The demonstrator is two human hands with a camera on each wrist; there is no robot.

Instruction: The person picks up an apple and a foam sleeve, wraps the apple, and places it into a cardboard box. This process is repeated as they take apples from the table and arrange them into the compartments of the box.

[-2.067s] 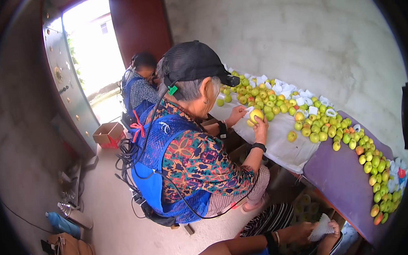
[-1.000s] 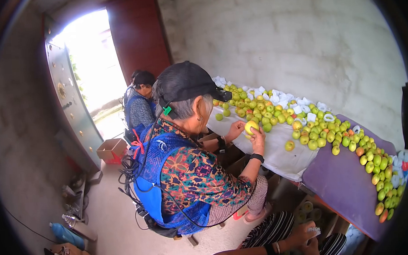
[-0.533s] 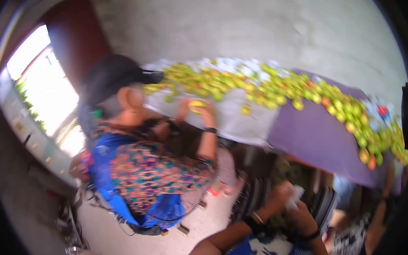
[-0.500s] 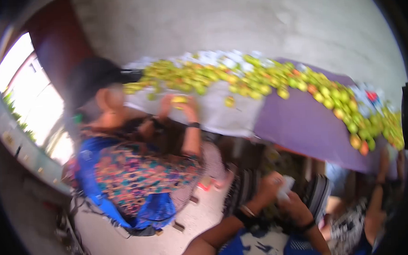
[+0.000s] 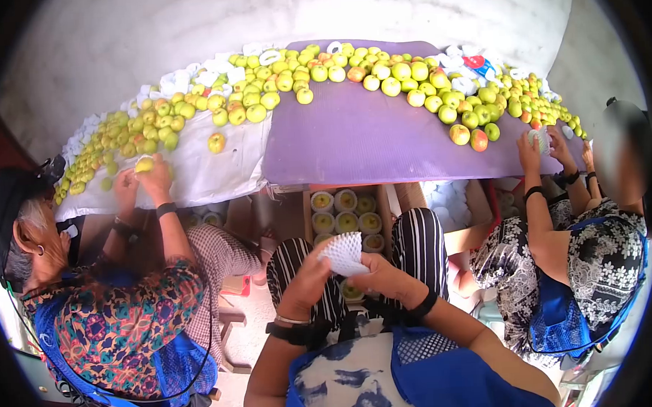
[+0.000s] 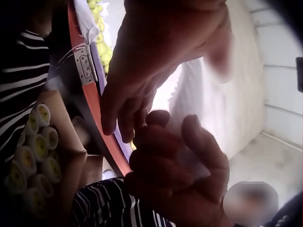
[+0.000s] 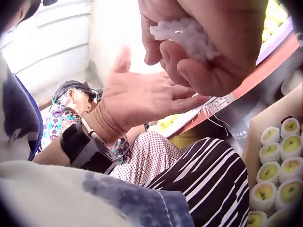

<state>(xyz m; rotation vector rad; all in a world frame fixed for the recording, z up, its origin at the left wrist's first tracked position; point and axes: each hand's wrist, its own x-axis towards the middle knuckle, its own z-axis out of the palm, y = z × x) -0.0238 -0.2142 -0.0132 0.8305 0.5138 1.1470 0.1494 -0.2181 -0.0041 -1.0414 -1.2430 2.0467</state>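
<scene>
A white foam net [image 5: 344,253] stands between the two hands above the lap, also seen in the right wrist view as a bunched net [image 7: 187,38]. My right hand [image 5: 384,275] grips it with curled fingers; the right wrist view shows this hand [image 7: 218,42] close. My left hand [image 5: 305,283] is at the net's left side. In the right wrist view the left hand [image 7: 144,97] has its palm and thumb spread, fingers straight and partly hidden behind the right hand. The left wrist view shows the left hand [image 6: 161,52] above the curled right hand [image 6: 177,172].
Many apples [image 5: 252,99] and foam nets lie along the back of a table with a purple cover [image 5: 338,141]. Below its edge, a box holds foam-wrapped apples [image 5: 345,201]; another [image 5: 450,205] holds white foam pieces. People sit on both sides, their hands over the table.
The head view has swung right and down, from the person at the left to my hands at the centre. The net stays between my hands, spread wider than one second ago.
</scene>
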